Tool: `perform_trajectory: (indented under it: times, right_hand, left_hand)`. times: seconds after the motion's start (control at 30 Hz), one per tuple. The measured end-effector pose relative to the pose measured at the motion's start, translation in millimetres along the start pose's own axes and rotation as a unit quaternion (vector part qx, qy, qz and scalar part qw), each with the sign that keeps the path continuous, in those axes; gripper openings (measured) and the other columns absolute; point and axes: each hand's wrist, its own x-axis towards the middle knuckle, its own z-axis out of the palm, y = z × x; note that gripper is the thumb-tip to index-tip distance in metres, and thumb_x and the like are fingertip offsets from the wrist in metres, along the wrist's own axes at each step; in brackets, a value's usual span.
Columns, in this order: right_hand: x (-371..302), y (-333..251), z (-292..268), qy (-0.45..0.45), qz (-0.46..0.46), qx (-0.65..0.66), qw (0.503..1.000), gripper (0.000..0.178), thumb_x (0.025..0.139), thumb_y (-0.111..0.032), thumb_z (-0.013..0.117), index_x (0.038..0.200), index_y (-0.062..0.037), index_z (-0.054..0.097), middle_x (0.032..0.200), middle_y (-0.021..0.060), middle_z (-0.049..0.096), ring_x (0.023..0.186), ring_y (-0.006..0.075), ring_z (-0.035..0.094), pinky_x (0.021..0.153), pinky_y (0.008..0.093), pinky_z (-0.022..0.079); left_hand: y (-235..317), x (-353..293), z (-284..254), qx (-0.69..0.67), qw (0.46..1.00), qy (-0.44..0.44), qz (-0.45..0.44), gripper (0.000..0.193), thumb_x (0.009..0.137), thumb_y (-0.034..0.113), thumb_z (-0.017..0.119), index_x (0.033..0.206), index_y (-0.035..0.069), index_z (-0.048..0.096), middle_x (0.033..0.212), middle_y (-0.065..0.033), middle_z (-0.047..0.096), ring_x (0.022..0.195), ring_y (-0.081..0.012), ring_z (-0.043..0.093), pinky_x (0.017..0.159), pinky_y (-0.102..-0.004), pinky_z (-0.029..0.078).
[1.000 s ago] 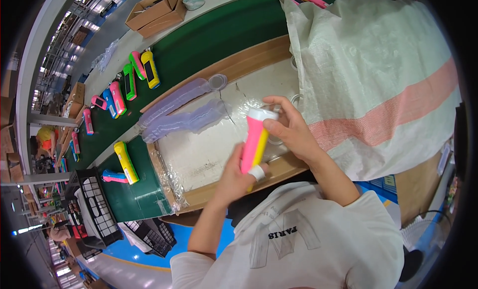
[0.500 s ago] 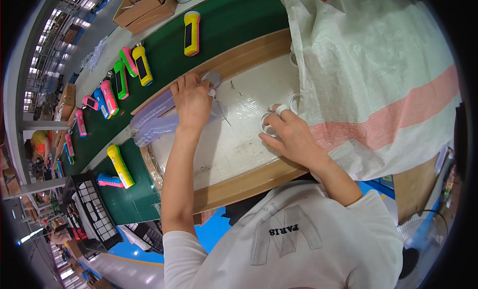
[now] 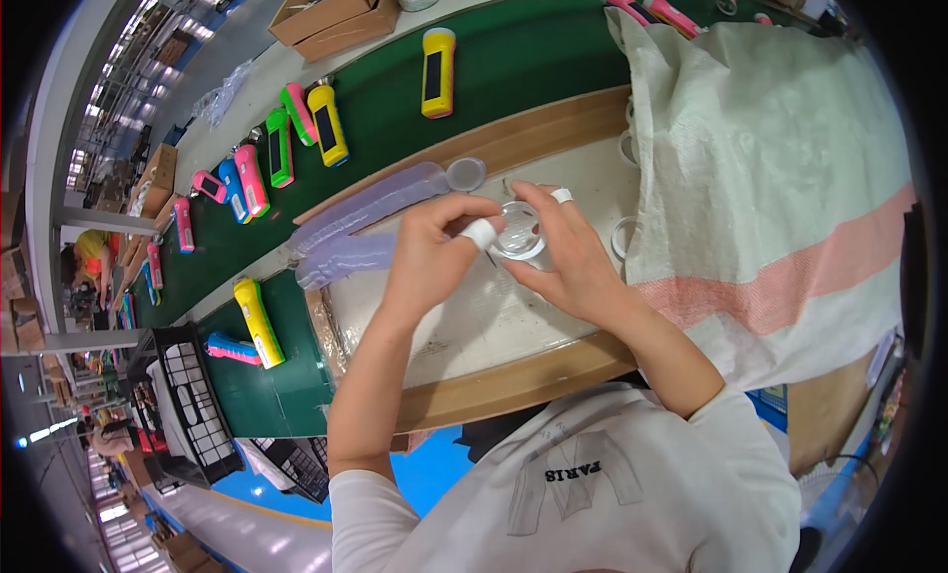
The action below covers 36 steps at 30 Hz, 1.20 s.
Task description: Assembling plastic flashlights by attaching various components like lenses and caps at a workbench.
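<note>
My right hand (image 3: 573,257) holds a clear-rimmed ring (image 3: 519,253) between thumb and fingers above a shallow cardboard tray (image 3: 523,368). Against the ring's left side, my left hand (image 3: 434,257) pinches with thumb and forefinger; whatever lies between them is too transparent to make out. White covers wrap some of the fingertips. Behind my left hand lie two rows of stacked clear discs (image 3: 380,205) in purplish film. One loose round disc (image 3: 466,174) rests at the end of the farther row.
A white woven sack (image 3: 750,178) with a red band covers the tray's right end, rings (image 3: 614,239) beside its mouth. Colourful flashlights (image 3: 438,74) lie on the green bench (image 3: 523,49). At the back stands an open cardboard box (image 3: 336,20); at left, a black crate (image 3: 188,405).
My left hand has left the disc rows and come right to the ring. My right hand has lifted the ring slightly off the tray. The whole view has shifted a little.
</note>
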Motion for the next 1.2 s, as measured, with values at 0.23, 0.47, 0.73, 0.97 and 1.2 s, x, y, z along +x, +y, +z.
perform_trajectory:
  times: [0.23,0.47,0.73,0.97,1.2]
  right_hand:
    - [2,14,6,-0.003,0.050,0.087,0.995,0.072,0.072,0.000,0.071,0.136,-0.0049,0.038,0.119,0.0177,0.045,0.087,0.0250,0.052,0.081,0.0351,0.047]
    - [6,26,17,-0.009,0.067,0.137,0.988,0.070,0.072,0.003,0.068,0.135,-0.0057,0.039,0.107,0.0142,0.045,0.083,0.0193,0.050,0.072,0.0291,0.048]
    - [3,23,3,0.033,0.091,0.122,0.988,0.072,0.073,-0.001,0.070,0.137,-0.0068,0.038,0.109,0.0150,0.047,0.084,0.0204,0.051,0.070,0.0288,0.047]
    - [6,24,-1,0.112,0.095,0.091,0.985,0.076,0.074,-0.006,0.072,0.139,-0.0051,0.034,0.123,0.0173,0.049,0.093,0.0252,0.055,0.077,0.0337,0.048]
    - [-5,12,-7,0.108,-0.030,0.026,0.993,0.073,0.077,-0.005,0.070,0.139,-0.0057,0.033,0.128,0.0208,0.046,0.116,0.0378,0.049,0.097,0.0415,0.042]
  left_hand:
    - [-63,89,-96,0.449,0.843,0.266,0.131,0.030,0.082,0.025,0.069,0.109,0.014,0.067,0.093,-0.0148,0.064,0.078,-0.0272,0.062,0.069,-0.0374,0.050]
    - [-123,131,-168,0.535,0.823,0.156,-0.107,0.035,0.084,0.036,0.066,0.117,0.026,0.064,0.105,-0.0196,0.063,0.100,-0.0366,0.061,0.084,-0.0422,0.050]
    - [-43,55,-140,0.032,0.990,0.135,0.003,0.025,0.088,0.012,0.054,0.112,0.010,0.062,0.099,-0.0062,0.060,0.085,-0.0152,0.059,0.073,-0.0303,0.049]
    - [28,-55,-109,-0.046,0.997,0.003,0.060,0.028,0.086,0.024,0.062,0.105,0.005,0.056,0.107,-0.0250,0.061,0.085,-0.0263,0.062,0.074,-0.0357,0.051]
    - [71,-97,-74,-0.106,0.993,-0.052,-0.011,0.035,0.088,0.032,0.063,0.107,0.003,0.059,0.101,-0.0251,0.062,0.079,-0.0260,0.063,0.063,-0.0324,0.051]
